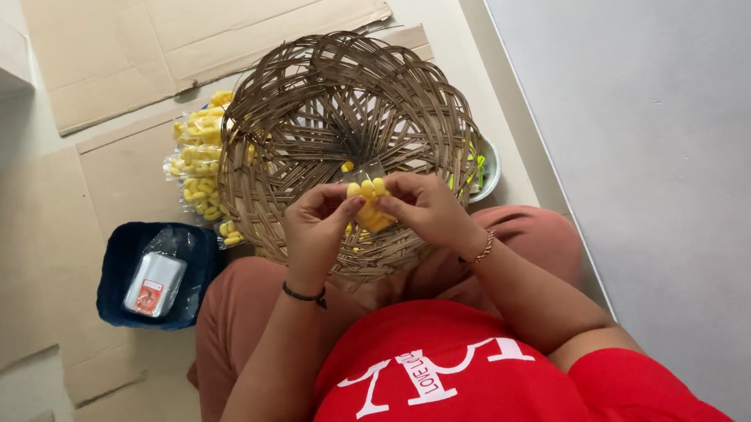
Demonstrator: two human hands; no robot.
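Floor: pale, spread with flattened cardboard (pixel 24 233).
Left hand (pixel 320 223): fingers pinched shut on the yellow pieces (pixel 367 201).
Right hand (pixel 425 205): pinching the same pieces, in a small clear bag, over the lap.
Woven basket (pixel 344 114): just beyond the hands.
Blue tub (pixel 114 275): at the left knee.
Bagged yellow pieces (pixel 198 168): beside the basket's left rim.

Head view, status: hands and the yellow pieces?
Left hand and right hand both pinching small clear packet of yellow pieces. Held above round woven wicker basket. Nothing obstructing.
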